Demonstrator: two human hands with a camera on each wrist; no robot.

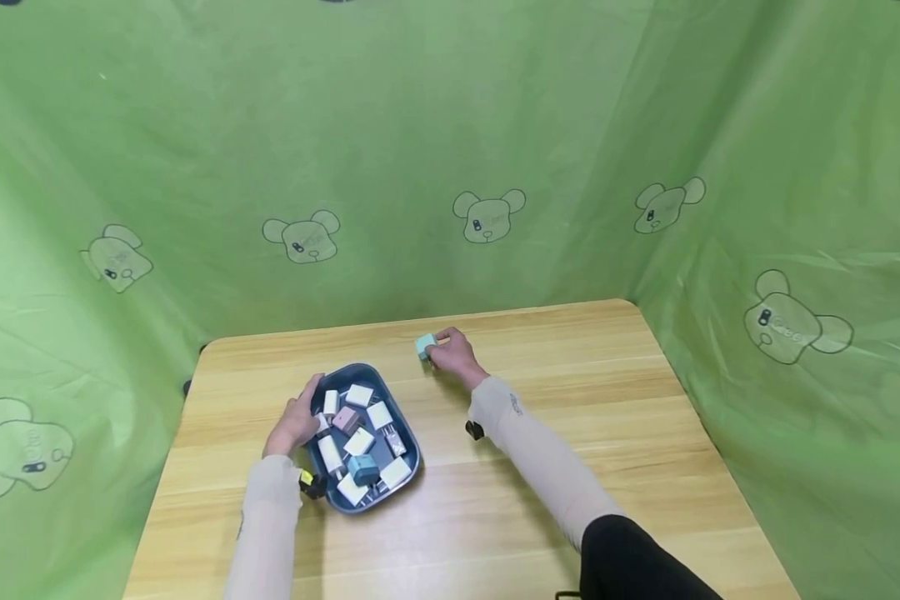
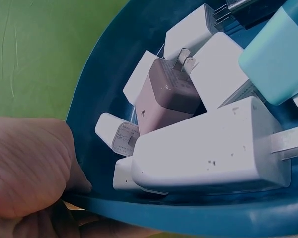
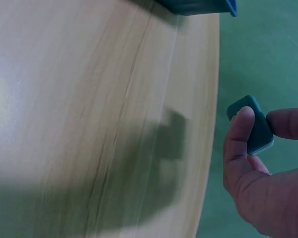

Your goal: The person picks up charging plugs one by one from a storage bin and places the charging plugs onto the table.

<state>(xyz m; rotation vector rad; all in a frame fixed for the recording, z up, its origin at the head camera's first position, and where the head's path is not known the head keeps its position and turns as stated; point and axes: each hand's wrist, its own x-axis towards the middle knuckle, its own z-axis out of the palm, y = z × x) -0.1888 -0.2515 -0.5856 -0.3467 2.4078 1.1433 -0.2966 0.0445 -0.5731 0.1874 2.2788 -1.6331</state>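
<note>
A dark blue tray (image 1: pixel 411 442) on the wooden table holds several charger plugs: white ones, a pinkish one (image 1: pixel 346 419) and a teal one (image 1: pixel 362 469). My left hand (image 1: pixel 297 418) grips the tray's left rim (image 2: pixel 84 148), thumb over the edge. In the left wrist view the pinkish plug (image 2: pixel 166 96) and a large white plug (image 2: pixel 208 151) lie close by. My right hand (image 1: pixel 453 354) pinches a small mint-green plug (image 1: pixel 425 345) near the table's far edge; in the right wrist view the plug (image 3: pixel 253 126) sits between thumb and fingertip.
The light wooden table (image 1: pixel 540 417) is enclosed by a green cloth backdrop (image 1: pixel 450 167) with bear prints on three sides. The tray's corner (image 3: pixel 198 6) shows at the top of the right wrist view.
</note>
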